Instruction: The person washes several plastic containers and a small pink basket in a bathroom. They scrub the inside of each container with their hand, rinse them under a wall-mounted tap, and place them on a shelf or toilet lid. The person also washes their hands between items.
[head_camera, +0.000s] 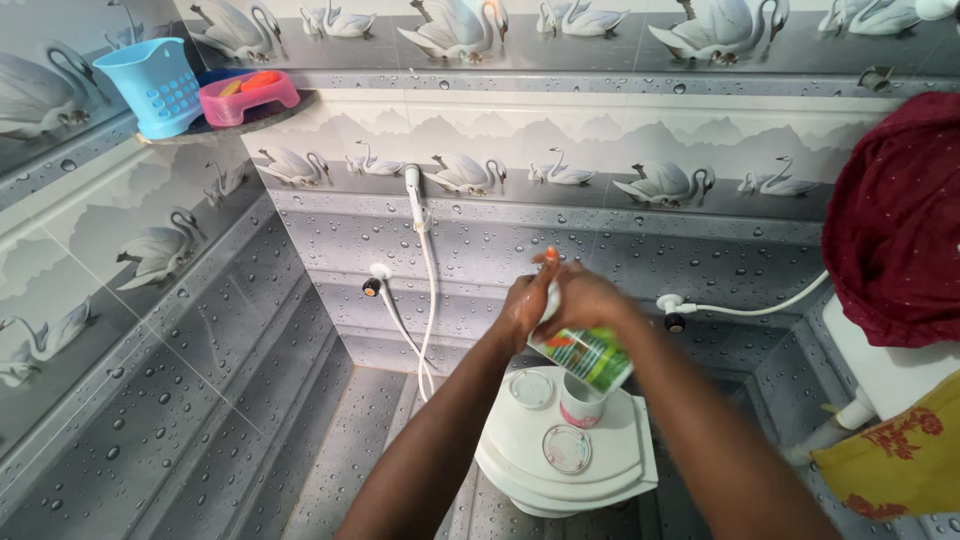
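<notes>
A: What is seen from the head view?

B: A bottle (585, 352) is held between both hands, out in front of the chest. It is white with a green label and an orange cap (550, 254) at the top, and it is tilted, cap end up and away, base down and towards the right.

A: How are the hands set?

B: The left hand (522, 308) is closed against the bottle's upper left side, near the cap. The right hand (585, 297) is wrapped over the top and right of it, fingers curled round the body. Both are clamped on the bottle; the fingertips themselves are hidden, so the exact pinch cannot be told.

A: What is found below the hands?

B: A white cistern lid (520, 450) is seen directly under them. On it, just below the bottle's base, a small white cup (580, 404) is stood. A round cap (530, 389) is laid left of the cup, and a round dish (567, 448) nearer the body.

A: And to the sides?

B: Left of the hands, a white hose (428, 290) is hung from the tiled wall (640, 240). Right of them, a second hose (750, 308) is run from a tap (672, 306). Far right, a dark red cloth (895, 220) is draped, with a yellow cloth (900, 455) under it. Up and far left, a shelf (250, 118) is fixed, on which a blue basket (158, 85) and a pink tray (250, 97) are kept.
</notes>
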